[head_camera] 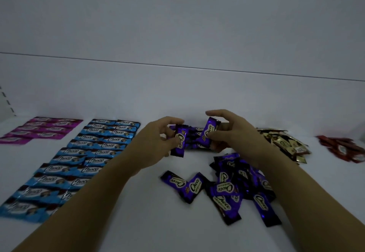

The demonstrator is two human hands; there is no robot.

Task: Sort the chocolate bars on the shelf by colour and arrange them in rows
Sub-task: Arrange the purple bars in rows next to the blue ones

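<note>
Right grip (227, 133) beyond loose purple heap (225, 188)

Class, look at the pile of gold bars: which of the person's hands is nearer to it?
Right. The right hand, holding a purple bar, is just left of the gold pile; the left hand, also holding one, is farther left, nearer the blue rows.

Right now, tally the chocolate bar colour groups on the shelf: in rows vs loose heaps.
In rows: 2 (magenta foil-wrapped bars, light-blue foil-wrapped bars)
Loose heaps: 3 (purple foil-wrapped bars, gold foil-wrapped bars, red foil-wrapped bars)
Total: 5
</note>
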